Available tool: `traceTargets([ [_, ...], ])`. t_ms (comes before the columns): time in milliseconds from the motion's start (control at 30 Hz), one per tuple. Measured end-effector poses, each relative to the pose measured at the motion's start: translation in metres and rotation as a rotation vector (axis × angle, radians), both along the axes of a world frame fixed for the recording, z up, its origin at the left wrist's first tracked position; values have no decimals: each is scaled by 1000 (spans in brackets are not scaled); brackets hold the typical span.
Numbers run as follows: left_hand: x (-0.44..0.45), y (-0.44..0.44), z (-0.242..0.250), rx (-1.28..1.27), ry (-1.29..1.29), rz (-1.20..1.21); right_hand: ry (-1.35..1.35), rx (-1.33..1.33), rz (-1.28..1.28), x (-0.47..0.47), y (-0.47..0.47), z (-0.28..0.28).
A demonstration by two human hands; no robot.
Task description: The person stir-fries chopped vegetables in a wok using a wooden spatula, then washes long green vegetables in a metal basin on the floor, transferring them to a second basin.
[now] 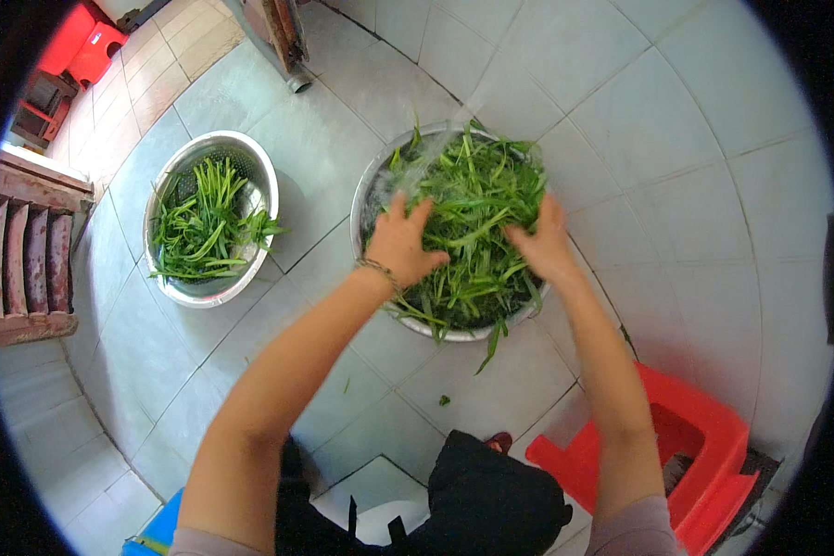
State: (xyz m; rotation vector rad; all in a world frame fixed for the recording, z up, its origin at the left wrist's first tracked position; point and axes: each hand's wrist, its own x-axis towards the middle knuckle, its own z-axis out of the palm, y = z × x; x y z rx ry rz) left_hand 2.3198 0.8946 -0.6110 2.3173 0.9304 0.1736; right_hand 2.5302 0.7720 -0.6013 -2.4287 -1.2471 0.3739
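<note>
Before me on the tiled floor is a round metal basin [356, 233] heaped with long green leafy vegetables [476, 208]. A stream of water [427, 160] pours into its far left side. My left hand [403, 240] is over the basin's left part, fingers spread, at the edge of the greens. At the right rim, my right hand [543, 240] has its thumb and fingers apart against the heap. Neither hand grips anything that I can see. Some stems and leaves hang over the near rim.
To the left stands a metal colander [264, 163] holding more greens [205, 222]. A red plastic stool [709, 424] lies near my right arm. Wooden slatted furniture [31, 264] is at far left, a pipe end [299, 82] beyond the basin. The tiled wall [667, 174] rises on the right.
</note>
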Motion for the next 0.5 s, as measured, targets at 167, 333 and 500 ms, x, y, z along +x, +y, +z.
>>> traceTargets([
  [167, 21, -4, -28, -139, 378, -103, 149, -294, -199, -65, 22, -39],
  [333, 29, -13, -91, -54, 425, -69, -41, -424, -133, -51, 15, -113],
  [500, 23, -4, -79, -102, 279, 41, -42, -380, -108, -59, 29, -78],
])
